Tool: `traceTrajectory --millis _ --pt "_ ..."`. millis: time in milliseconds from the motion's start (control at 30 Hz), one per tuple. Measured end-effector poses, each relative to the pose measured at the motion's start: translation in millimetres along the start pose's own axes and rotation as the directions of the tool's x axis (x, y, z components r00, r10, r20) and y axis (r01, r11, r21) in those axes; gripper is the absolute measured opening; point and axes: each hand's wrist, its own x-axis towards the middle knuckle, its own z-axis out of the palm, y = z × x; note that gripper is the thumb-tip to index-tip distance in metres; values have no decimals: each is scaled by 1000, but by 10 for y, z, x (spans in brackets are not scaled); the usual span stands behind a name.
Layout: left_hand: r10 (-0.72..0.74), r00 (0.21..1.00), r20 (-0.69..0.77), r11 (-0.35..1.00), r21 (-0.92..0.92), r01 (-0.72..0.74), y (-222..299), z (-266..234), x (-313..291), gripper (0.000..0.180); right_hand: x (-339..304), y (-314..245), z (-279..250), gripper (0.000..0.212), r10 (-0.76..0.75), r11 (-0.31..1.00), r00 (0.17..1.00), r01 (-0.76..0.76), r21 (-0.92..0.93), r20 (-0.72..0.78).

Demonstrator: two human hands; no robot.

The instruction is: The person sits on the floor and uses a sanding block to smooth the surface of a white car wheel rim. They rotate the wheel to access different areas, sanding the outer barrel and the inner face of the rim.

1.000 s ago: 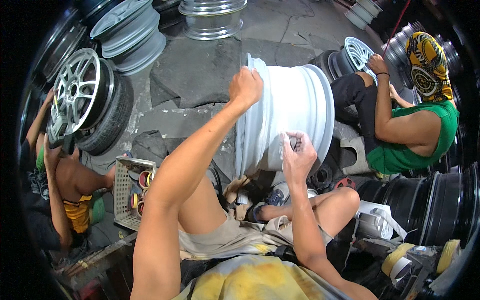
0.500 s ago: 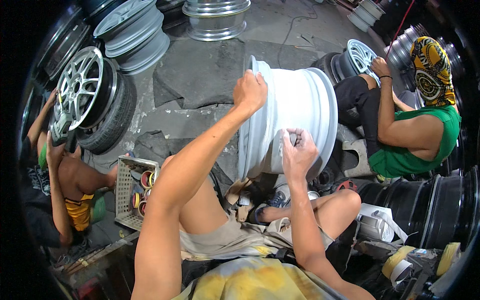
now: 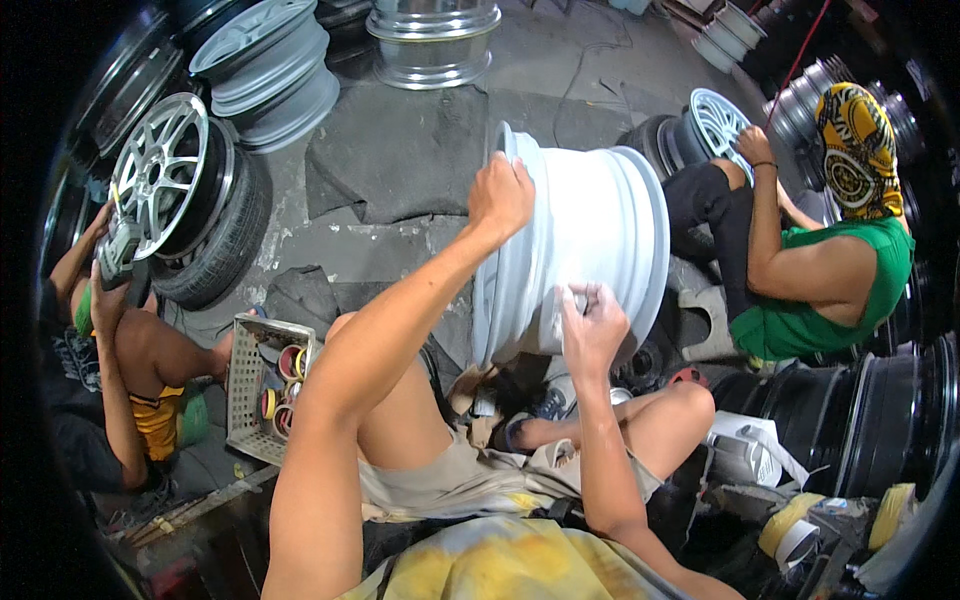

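Wheel rim (image 3: 593,215) at the left grip (image 3: 502,200) is pale grey going bright white mid-width, and the right grip (image 3: 594,325) is dusted whitish. Way right of that: green tank top (image 3: 845,285), yellow-black-white patterned headscarf (image 3: 858,150). Left of both grips, beige crate (image 3: 246,395), red and yellow tape rolls (image 3: 288,362). Shirt (image 3: 490,568) below's grey, blotchy yellow.

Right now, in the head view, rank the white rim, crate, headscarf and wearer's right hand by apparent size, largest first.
1. White rim
2. Crate and headscarf: too alike to rank
3. Right hand
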Motion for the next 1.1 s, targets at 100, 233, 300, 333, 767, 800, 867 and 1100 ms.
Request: traceTrajectory --millis 100,233,300,333,767,800,867,1100 --pt "36 999 -12 999 4 -36 -8 -26 24 37 278 -53 118 18 -52 997 998 50 -52 -36" --pt "33 999 -6 999 11 -33 -3 -29 -18 37 103 -225 -46 18 64 993 997 -61 -104 34" --pt "23 1000 -10 1000 -4 -23 -24 -17 -45 37 194 -189 -8 17 -16 990 1000 19 -137 24" --pt "30 999 -12 1000 -7 -30 -15 -23 -4 37 265 -204 21 17 -55 987 998 56 -150 11" --pt "16 998 56 1000 22 -18 -28 6 244 39 52 151 -254 13 99 988 991 -109 106 91" --pt "11 998 69 999 36 -13 -23 -8 263 39 75 143 -283 12 124 976 987 -139 167 100" --pt "-2 996 89 998 67 -4 -22 -48 288 38 121 131 -346 11 167 937 978 -197 288 126" --pt "703 676 -222 711 256 -655 153 -272 49 31 235 134 -409 11 144 864 986 -164 476 80"
